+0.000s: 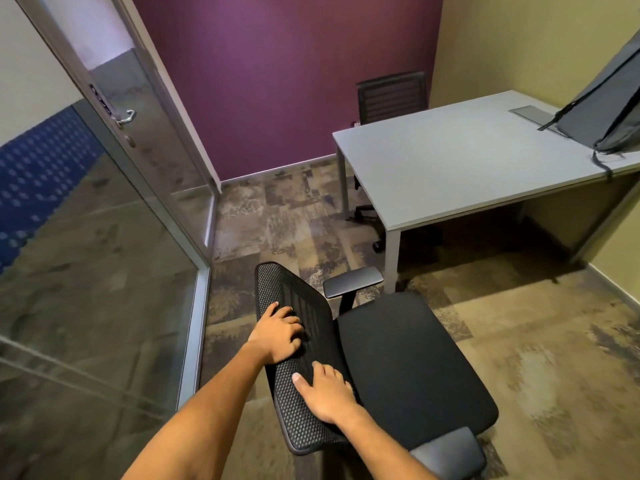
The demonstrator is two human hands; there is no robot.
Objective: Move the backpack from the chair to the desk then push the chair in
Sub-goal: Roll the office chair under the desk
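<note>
The chair point(398, 368) is gripped at its backrest top, fingers of the left hand point(278, 332) and right hand point(327, 393) curled over the mesh. Beyond the chair, ahead-right, stands the desk point(460, 168); the backpack point(609, 109) is seen on it.

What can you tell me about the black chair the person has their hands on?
The chair is a black office chair with a perforated mesh backrest, a fabric-looking padded seat that sits empty, and two grey armrest pads. It stands on the patterned carpet, apart from the grey desk, its seat facing that way. The left hand and right hand both rest on the backrest's top.
</note>
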